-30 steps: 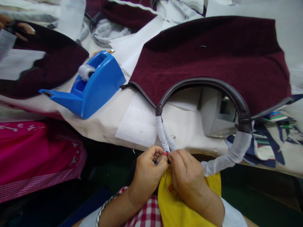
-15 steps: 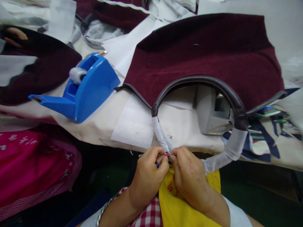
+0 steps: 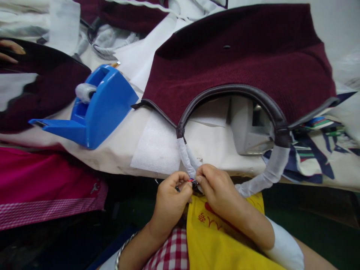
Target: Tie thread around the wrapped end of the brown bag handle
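Note:
A maroon corduroy-like bag [image 3: 247, 63] with dark brown trim lies on the table. White wrapping covers its handle [image 3: 270, 176], which loops over the table's front edge towards me. My left hand [image 3: 172, 197] is closed in a pinch on a small red and blue piece [image 3: 191, 180], too small to name. Close against it, my right hand [image 3: 221, 191] is also pinched, by the wrapped handle and a dark bit at the fingertips. What the right fingers hold is hidden. Yellow cloth with red print [image 3: 213, 240] lies below my hands.
A blue tape dispenser [image 3: 108, 108] stands left of the bag, near a white foam sheet [image 3: 157, 146]. Behind the handle is a grey device [image 3: 244, 127]; striped fabric strips [image 3: 309, 161] lie right. Another person's hand [image 3: 11, 48] rests on a maroon piece at far left.
Both hands have shifted slightly left, the right one also up, still pinching close together. The view has moved a little. The pink cloth at left and the other person's hand have shifted.

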`<action>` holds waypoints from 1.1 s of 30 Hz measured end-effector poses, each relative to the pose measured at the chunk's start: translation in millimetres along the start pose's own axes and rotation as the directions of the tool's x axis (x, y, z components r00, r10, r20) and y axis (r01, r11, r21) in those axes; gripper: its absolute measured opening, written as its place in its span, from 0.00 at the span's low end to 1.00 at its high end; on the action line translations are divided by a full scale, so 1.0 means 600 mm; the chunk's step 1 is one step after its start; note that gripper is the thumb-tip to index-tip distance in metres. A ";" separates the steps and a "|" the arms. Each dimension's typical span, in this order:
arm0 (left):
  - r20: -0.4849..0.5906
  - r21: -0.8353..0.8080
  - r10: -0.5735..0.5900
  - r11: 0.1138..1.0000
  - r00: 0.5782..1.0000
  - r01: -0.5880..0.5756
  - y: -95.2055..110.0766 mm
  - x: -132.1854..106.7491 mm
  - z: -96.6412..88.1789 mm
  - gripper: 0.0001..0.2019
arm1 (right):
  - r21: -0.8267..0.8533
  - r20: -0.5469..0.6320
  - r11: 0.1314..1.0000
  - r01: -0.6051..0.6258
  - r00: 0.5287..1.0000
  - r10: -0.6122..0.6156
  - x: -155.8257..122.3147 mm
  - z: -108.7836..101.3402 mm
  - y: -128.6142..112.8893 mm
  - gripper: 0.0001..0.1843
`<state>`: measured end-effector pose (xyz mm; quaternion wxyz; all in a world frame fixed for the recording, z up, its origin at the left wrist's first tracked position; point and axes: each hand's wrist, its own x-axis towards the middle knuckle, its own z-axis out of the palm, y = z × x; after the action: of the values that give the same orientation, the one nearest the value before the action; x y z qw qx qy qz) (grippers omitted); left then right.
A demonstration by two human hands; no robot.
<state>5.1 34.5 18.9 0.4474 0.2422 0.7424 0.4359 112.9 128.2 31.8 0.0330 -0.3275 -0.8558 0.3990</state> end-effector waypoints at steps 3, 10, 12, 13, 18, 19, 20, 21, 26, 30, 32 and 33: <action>0.032 0.071 0.055 0.996 0.998 -0.057 -0.004 0.000 -0.005 0.03 | 0.101 0.092 0.993 -0.053 0.995 0.044 0.012 -0.009 0.000 0.06; 0.065 0.291 0.225 0.928 0.972 -0.234 -0.014 -0.001 -0.012 0.04 | 0.031 0.127 0.998 -0.055 0.991 0.051 0.020 -0.018 -0.005 0.07; 0.087 0.232 0.172 0.954 0.981 -0.188 -0.014 -0.001 -0.013 0.04 | -0.014 0.123 1.000 -0.021 0.992 0.023 0.014 -0.019 -0.005 0.06; 0.101 0.201 0.147 0.966 0.984 -0.165 -0.014 -0.001 -0.013 0.04 | -0.025 0.115 1.000 -0.014 0.993 0.017 0.010 -0.019 -0.005 0.05; 0.084 0.146 0.102 0.983 0.991 -0.114 -0.010 -0.005 -0.009 0.05 | -0.147 0.024 0.989 0.010 1.000 -0.007 -0.018 -0.005 -0.004 0.06; 0.068 0.137 0.098 0.985 0.993 -0.107 -0.008 -0.006 -0.007 0.05 | -0.197 -0.007 0.980 0.023 1.000 -0.025 -0.023 0.000 -0.003 0.06; 0.054 0.122 0.092 0.988 0.994 -0.098 -0.008 -0.006 -0.006 0.05 | -0.248 -0.038 0.968 0.041 0.998 -0.053 -0.027 0.004 -0.003 0.07; 0.046 0.107 0.086 0.990 0.995 -0.090 -0.007 -0.006 -0.004 0.05 | -0.293 -0.062 0.954 0.065 0.994 -0.087 -0.030 0.008 -0.002 0.08; 0.029 0.182 0.109 0.977 0.994 -0.113 -0.007 -0.007 0.000 0.06 | -0.412 -0.043 0.897 0.161 0.980 -0.195 -0.034 0.009 -0.007 0.07; 0.046 0.312 0.184 0.931 0.982 -0.189 -0.009 -0.008 -0.002 0.06 | -0.516 0.003 0.834 0.196 0.974 -0.228 -0.034 0.000 -0.017 0.07; 0.053 0.380 0.229 0.895 0.972 -0.232 -0.009 -0.009 -0.002 0.05 | -0.507 0.035 0.838 0.201 0.976 -0.213 -0.034 0.000 -0.017 0.07; 0.058 0.412 0.254 0.875 0.965 -0.255 -0.008 -0.009 -0.002 0.06 | -0.473 0.043 0.861 0.188 0.981 -0.191 -0.033 0.001 -0.016 0.07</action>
<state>6.9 27.3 17.2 0.3248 0.4279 0.7793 0.3226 123.1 111.8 42.2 -0.0069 -0.2411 -0.9553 0.1710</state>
